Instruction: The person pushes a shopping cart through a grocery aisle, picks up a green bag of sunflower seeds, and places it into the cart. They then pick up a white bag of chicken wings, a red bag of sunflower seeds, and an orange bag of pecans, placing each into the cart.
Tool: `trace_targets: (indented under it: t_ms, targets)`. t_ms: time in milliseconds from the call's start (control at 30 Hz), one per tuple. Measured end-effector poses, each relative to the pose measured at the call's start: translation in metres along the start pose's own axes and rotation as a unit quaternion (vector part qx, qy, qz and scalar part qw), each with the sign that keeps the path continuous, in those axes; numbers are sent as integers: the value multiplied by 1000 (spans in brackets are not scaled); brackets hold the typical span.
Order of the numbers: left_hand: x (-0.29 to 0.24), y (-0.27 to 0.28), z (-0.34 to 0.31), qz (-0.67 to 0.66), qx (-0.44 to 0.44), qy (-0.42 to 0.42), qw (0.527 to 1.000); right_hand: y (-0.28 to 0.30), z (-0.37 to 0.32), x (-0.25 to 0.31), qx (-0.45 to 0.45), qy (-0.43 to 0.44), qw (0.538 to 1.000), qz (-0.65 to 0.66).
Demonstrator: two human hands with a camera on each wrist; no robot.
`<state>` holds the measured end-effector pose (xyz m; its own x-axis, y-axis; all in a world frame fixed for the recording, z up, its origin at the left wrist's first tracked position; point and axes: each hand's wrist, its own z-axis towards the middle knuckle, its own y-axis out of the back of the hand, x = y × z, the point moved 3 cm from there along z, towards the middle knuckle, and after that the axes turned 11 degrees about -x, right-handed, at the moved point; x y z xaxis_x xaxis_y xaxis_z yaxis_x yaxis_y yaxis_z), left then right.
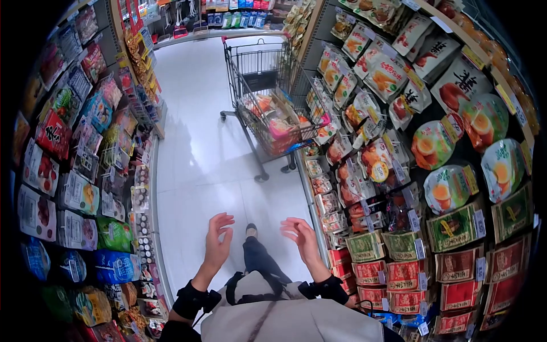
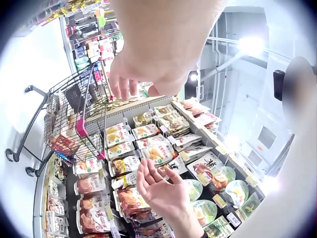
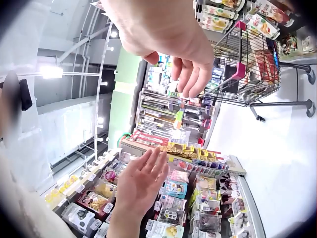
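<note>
Both hands are raised in front of the body over the aisle floor, apart from each other and holding nothing. My left hand (image 1: 219,239) has relaxed, slightly bent fingers; the same hand (image 2: 148,69) fills the top of the left wrist view. My right hand (image 1: 302,238) is level with it, fingers loosely spread, and that hand (image 3: 163,39) also appears at the top of the right wrist view. Beyond them stands a wire shopping cart (image 1: 259,62) with several packages (image 1: 279,117) lying in it. Neither hand touches the cart or the shelves.
Hanging snack packets (image 1: 393,165) line the right shelf, with red packets (image 1: 370,272) low down near the right forearm. Bagged goods (image 1: 80,191) fill the left shelf. A pale floor (image 1: 191,171) runs between them, with one shoe (image 1: 251,229) showing. More shelves stand at the far end.
</note>
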<state>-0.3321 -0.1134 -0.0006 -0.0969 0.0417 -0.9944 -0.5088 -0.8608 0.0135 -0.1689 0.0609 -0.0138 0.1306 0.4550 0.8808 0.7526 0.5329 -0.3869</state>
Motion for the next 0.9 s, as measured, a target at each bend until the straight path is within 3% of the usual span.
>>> trace_targets:
  t_ms: [400,600,900]
  targets:
    - [11,-20,169,52,21,13,998,-23,188,21,-53,-7,999,-1]
    - [19,-13,223,50,-14,20,998,-55,245,29,-12,-22,1000,-11]
    - [51,23,343,25,-15,3,1000,-100,322,22,-49,-21,998,-22]
